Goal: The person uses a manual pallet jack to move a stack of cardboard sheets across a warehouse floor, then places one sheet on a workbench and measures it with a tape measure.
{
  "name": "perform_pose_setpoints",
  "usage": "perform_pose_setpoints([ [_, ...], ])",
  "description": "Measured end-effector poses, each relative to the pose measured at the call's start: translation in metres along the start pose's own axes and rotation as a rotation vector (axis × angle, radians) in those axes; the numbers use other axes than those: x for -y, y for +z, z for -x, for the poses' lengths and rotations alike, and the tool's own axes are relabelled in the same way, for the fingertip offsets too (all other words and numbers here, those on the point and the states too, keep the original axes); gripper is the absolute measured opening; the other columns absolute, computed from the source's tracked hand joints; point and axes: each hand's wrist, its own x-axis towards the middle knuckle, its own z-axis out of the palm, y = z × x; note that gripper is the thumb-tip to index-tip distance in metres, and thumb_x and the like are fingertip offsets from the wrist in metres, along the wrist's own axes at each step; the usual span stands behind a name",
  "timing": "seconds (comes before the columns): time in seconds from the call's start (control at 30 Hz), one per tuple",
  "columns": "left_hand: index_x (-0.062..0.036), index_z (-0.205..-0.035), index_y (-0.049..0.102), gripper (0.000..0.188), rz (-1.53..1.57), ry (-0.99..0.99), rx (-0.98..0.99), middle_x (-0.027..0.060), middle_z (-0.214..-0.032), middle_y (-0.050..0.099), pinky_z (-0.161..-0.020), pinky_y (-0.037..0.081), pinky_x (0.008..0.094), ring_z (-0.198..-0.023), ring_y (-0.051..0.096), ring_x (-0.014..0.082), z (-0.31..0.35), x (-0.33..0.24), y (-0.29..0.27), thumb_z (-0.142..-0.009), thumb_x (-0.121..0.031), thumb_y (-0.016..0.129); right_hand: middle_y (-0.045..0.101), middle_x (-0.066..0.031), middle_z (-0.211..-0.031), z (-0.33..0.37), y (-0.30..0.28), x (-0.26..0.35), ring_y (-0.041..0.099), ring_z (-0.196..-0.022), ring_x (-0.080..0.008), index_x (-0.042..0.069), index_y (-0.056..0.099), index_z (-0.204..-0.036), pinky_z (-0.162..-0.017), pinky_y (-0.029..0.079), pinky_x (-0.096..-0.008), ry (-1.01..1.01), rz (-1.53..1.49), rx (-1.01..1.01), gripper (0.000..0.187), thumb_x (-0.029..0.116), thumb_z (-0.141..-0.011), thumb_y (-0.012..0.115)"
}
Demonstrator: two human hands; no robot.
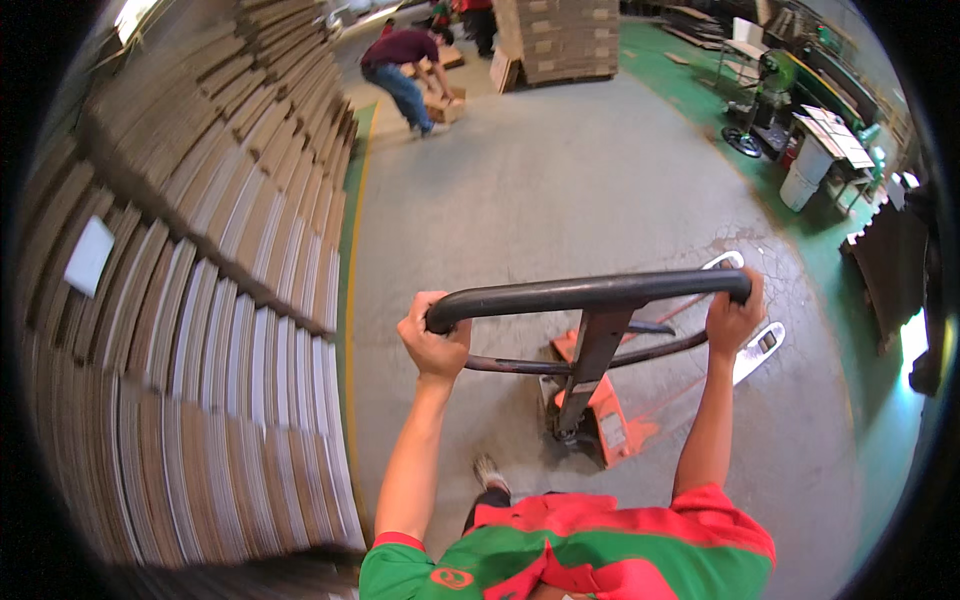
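Both my hands grip the black loop handle (590,292) of an orange pallet jack. My left hand (436,336) is wrapped round the handle's left corner, and my right hand (735,312) closes round its right corner. From the handle a dark shaft (590,365) runs down to the orange base (612,420) on the floor. Two forks stretch away to the right, with pale worn tips (762,345). Nothing rests on the part of the forks I can see. My foot (490,472) shows below, left of the base.
Tall stacks of flat cardboard (220,330) line the left side, beside a yellow floor line (352,270). Ahead, a person (402,65) bends over a cardboard box (445,103). A cardboard pile (560,40) stands farther back. On the right are a fan (745,138), a bin (803,180) and a table (838,135).
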Motion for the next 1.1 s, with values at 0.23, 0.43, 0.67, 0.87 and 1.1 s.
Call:
perform_pose_setpoints([
  [0.23,-0.0036,-0.086,0.062,0.011,0.082,0.026,0.134,0.0070,-0.068,0.060,-0.061,0.047,0.0289,-0.062,0.058,0.0164,-0.083,0.090,0.104,-0.078,-0.006,0.068,0.062,-0.0142,-0.081,0.006,0.011,0.007,0.063,-0.070,-0.0271,0.002,0.061,-0.096,-0.064,0.048,-0.0350,0.004,0.273,-0.157,0.021,-0.001,-0.076,0.069],
  [0.43,-0.0009,-0.086,0.063,0.007,0.338,0.104,0.243,0.0076,-0.073,0.062,-0.066,0.048,0.0309,-0.067,0.059,0.0185,-0.194,0.144,0.199,-0.082,-0.005,0.066,0.059,-0.0166,-0.073,-0.051,0.096,-0.023,0.061,-0.064,-0.0373,0.007,0.057,-0.098,-0.057,0.047,-0.0409,0.089,0.413,-0.324,0.028,0.002,-0.074,0.069],
  [0.67,0.0031,-0.086,0.061,0.014,0.483,-0.003,0.462,0.0057,-0.067,0.057,-0.046,0.040,0.0293,-0.050,0.050,0.0150,-0.238,0.185,0.332,-0.086,-0.010,0.064,0.062,-0.0174,-0.078,-0.032,0.110,-0.011,0.065,-0.071,-0.0381,0.007,0.056,-0.099,-0.058,0.050,-0.0411,0.160,0.608,-0.454,0.029,0.001,-0.073,0.068],
  [0.87,0.0029,-0.086,0.060,0.019,0.634,0.256,0.645,0.0049,-0.071,0.056,-0.055,0.042,0.0319,-0.061,0.053,0.0153,-0.243,0.152,0.472,-0.088,-0.014,0.068,0.061,-0.0194,-0.076,-0.078,0.093,-0.079,0.063,-0.072,-0.0421,0.006,0.052,-0.103,-0.063,0.050,-0.0472,0.208,0.717,-0.542,0.034,0.003,-0.073,0.069],
  [1.1,-0.0005,-0.079,0.055,0.025,0.760,0.106,0.892,0.0031,-0.064,0.047,-0.055,0.038,0.0324,-0.060,0.046,0.0148,-0.216,0.086,0.553,-0.086,-0.020,0.068,0.062,-0.0199,-0.076,-0.090,0.036,-0.149,0.064,-0.073,-0.0420,0.006,0.053,-0.103,-0.062,0.050,-0.0452,0.224,0.943,-0.717,0.031,0.007,-0.075,0.068],
])
